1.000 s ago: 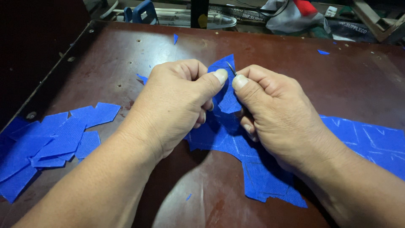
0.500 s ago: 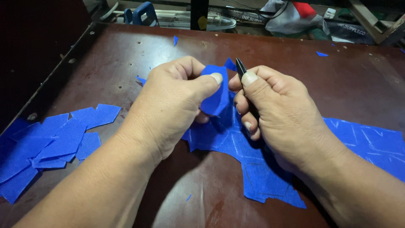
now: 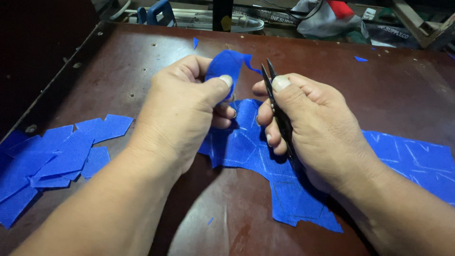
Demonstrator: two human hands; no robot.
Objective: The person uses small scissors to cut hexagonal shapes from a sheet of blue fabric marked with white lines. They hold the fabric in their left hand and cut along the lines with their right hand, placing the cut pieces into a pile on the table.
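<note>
My left hand (image 3: 182,106) pinches a small curled piece of blue fabric (image 3: 226,64) between thumb and fingers, lifted above the table. My right hand (image 3: 308,121) grips small black thread snips (image 3: 274,92), blades pointing up and slightly apart, just right of the held piece. Under both hands lies a long strip of blue fabric (image 3: 407,159) marked with faint chalk outlines, stretching to the right edge.
A pile of cut blue fabric shapes (image 3: 61,156) lies at the left on the dark brown table (image 3: 118,61). Tiny blue scraps (image 3: 361,59) dot the far side. Cluttered items, including a blue tool (image 3: 154,12), sit beyond the table's back edge.
My hands have drawn apart. The blue piece now sits in my left hand alone, and the snips have come into clear view in my right hand, beside the piece.
</note>
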